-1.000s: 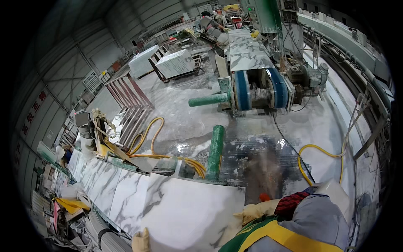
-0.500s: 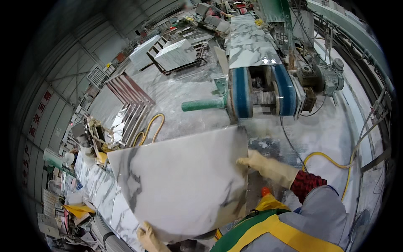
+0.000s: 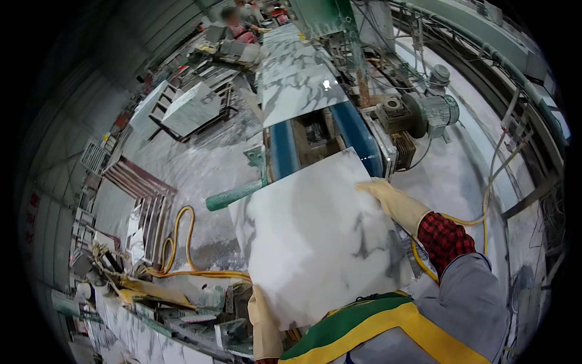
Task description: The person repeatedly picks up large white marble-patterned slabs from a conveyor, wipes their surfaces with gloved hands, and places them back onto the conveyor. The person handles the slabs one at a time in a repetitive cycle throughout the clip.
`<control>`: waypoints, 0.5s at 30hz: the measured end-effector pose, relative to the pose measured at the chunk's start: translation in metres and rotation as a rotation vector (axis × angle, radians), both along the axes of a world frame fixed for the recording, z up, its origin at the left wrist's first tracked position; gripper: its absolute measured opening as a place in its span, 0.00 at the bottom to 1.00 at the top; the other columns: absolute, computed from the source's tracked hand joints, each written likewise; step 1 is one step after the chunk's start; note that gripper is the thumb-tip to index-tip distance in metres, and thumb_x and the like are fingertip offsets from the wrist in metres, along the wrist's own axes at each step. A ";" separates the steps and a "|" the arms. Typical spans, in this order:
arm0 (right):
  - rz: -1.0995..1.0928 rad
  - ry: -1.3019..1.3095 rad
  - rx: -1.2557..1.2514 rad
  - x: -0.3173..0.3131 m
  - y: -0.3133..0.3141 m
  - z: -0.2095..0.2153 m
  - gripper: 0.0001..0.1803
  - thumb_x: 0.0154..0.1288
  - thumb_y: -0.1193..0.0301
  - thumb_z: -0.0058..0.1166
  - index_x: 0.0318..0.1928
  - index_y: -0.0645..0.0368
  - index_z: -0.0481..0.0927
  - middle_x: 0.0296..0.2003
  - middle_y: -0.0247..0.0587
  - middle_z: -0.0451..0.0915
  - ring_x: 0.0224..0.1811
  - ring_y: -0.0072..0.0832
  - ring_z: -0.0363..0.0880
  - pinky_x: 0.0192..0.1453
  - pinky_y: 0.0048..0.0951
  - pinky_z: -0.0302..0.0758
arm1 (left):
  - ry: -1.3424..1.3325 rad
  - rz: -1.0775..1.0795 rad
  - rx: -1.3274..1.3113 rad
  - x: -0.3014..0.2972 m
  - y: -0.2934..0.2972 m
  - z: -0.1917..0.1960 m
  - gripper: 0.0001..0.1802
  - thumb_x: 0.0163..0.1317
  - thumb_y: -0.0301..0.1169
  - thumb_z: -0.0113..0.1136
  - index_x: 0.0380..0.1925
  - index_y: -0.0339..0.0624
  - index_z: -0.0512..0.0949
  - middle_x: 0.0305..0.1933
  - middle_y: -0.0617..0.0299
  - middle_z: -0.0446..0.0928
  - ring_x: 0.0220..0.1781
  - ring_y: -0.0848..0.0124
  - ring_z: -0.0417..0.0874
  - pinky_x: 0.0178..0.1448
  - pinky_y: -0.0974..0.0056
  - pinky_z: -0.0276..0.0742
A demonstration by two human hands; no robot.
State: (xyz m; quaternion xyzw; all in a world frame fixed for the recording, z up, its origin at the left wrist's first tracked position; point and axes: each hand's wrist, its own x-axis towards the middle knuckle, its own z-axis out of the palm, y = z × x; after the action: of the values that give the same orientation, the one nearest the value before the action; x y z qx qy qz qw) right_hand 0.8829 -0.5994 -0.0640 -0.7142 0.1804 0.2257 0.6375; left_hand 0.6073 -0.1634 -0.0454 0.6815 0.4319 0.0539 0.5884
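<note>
I hold a large square white marble tile with grey veins, lifted in front of me. My right hand, in a pale yellow glove, grips its upper right edge. My left hand, also gloved, holds its lower left corner from underneath. The tile's far edge is close to the blue conveyor belts of a machine, where another marble slab lies further along.
A green roller bar sticks out left of the conveyor. Yellow hoses curl over the wet floor. An electric motor sits right of the belt. Tile racks stand left, stacked tiles lower left. A person works far off.
The tile has been lifted off the stack at lower left and swung up and right toward the conveyor. My right hand shifted to its upper right edge.
</note>
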 end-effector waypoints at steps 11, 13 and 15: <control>-0.237 -0.007 -0.161 0.094 -0.064 -0.075 0.34 0.69 0.48 0.79 0.69 0.50 0.90 0.69 0.43 0.86 0.71 0.45 0.80 0.73 0.55 0.76 | 0.073 -0.486 0.247 0.193 0.005 -0.037 0.32 0.86 0.58 0.52 0.60 0.41 0.89 0.42 0.58 0.90 0.39 0.67 0.88 0.49 0.57 0.82; -0.442 0.282 -0.171 0.121 -0.034 -0.034 0.33 0.72 0.49 0.77 0.71 0.49 0.89 0.68 0.42 0.87 0.71 0.44 0.80 0.74 0.55 0.76 | 0.135 -0.405 0.251 0.224 0.006 -0.037 0.33 0.85 0.59 0.51 0.56 0.41 0.90 0.36 0.60 0.87 0.35 0.68 0.84 0.44 0.56 0.79; -0.392 0.180 -0.146 0.125 -0.038 -0.044 0.33 0.74 0.49 0.74 0.74 0.48 0.87 0.68 0.42 0.87 0.70 0.42 0.81 0.75 0.52 0.76 | 0.206 -0.487 0.195 0.250 0.004 -0.017 0.32 0.85 0.59 0.50 0.55 0.42 0.89 0.36 0.60 0.86 0.35 0.68 0.83 0.44 0.55 0.79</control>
State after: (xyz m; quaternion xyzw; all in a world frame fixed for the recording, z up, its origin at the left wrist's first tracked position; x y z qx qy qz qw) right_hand 1.0077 -0.6378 -0.1079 -0.6869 0.3877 0.1466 0.5969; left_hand 0.8574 -0.1592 -0.0627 0.8206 0.3056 -0.1172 0.4685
